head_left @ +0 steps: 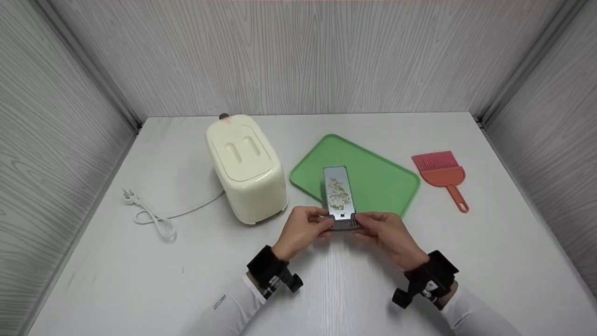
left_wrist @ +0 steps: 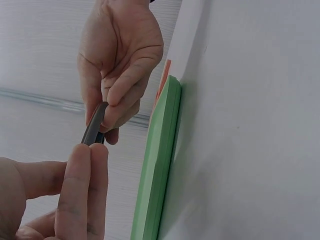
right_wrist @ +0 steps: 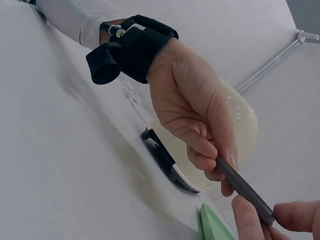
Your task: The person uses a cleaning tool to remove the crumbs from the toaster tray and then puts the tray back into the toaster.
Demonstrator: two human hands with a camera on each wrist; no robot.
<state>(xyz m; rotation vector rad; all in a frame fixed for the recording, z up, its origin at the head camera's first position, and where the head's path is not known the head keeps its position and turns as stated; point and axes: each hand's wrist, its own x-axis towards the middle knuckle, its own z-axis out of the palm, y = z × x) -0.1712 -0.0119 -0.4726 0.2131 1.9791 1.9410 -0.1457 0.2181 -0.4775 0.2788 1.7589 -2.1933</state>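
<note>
A metal crumb tray [head_left: 339, 189] with a dark grey handle edge is held up over the near edge of a green tray [head_left: 373, 172]. Brown crumbs lie scattered on its shiny surface. My left hand [head_left: 305, 227] pinches one end of the grey edge between thumb and fingers. At the other end, my right hand [head_left: 387, 235] pinches it the same way. In the left wrist view the grey edge [left_wrist: 94, 125] shows edge-on between both hands. The right wrist view also shows the dark edge [right_wrist: 245, 190] spanning from hand to hand.
A cream toaster [head_left: 247, 172] with its lid on stands left of the green tray. Its white cord and plug [head_left: 149, 212] lie farther left. On the right rests an orange brush [head_left: 443, 176] with red bristles. Walls [head_left: 303, 56] enclose the table's back and sides.
</note>
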